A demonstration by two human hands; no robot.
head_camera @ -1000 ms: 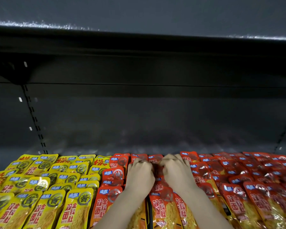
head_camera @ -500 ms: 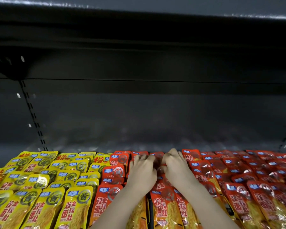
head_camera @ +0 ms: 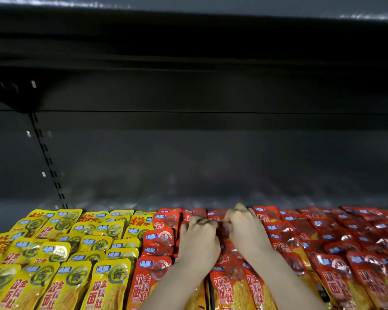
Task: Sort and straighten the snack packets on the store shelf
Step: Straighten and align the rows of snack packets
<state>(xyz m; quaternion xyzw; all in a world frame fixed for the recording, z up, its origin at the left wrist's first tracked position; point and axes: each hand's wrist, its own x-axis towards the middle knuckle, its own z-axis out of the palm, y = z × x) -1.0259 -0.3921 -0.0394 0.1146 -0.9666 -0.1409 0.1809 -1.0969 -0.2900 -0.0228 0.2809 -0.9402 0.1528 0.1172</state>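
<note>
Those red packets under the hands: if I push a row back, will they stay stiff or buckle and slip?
Probably floppy: the red packets are thin film pouches lying overlapped, so a push may buckle them. Likely slippery: the film glints, so they may slide over each other. Seemingly light: the left hand and right hand curl on several at once.

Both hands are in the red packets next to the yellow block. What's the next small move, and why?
Probably nudge the packets under the fingers into line with their column before moving on. The left hand and right hand both have fingers curled into the back-row red packets, which overlap at uneven angles there. The yellow packets are already a separate block, so sorting looks less urgent.
</note>
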